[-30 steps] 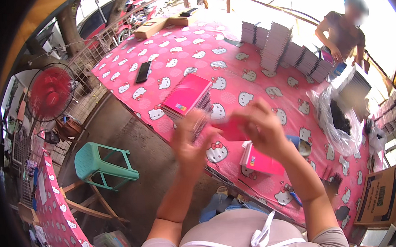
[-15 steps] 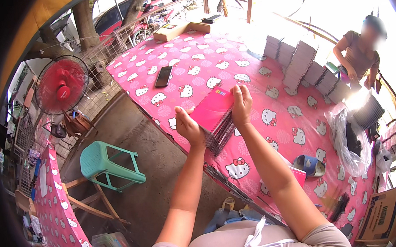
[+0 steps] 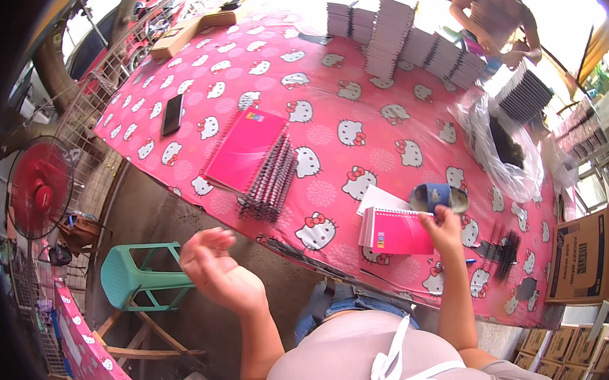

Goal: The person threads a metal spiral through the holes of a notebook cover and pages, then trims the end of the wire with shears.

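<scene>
My right hand grips the right edge of a pink spiral notebook lying near the table's front edge. White sheets stick out behind this notebook. Against its far right side rests a blue, rounded thing like a slipper. My left hand is raised in front of the table edge, palm up, fingers loosely apart, holding nothing. Beyond it a stack of pink spiral notebooks stands on the table, black coils showing along its side.
Black binding coils and a blue pen lie at right. Stacks of notebooks line the far side; a person works there beside a plastic bag. A phone lies at left; a green stool stands below.
My hands have let go of the notebook stack, which now stands on the table. My right hand has moved right onto the single notebook; my left has drawn back and opened.
</scene>
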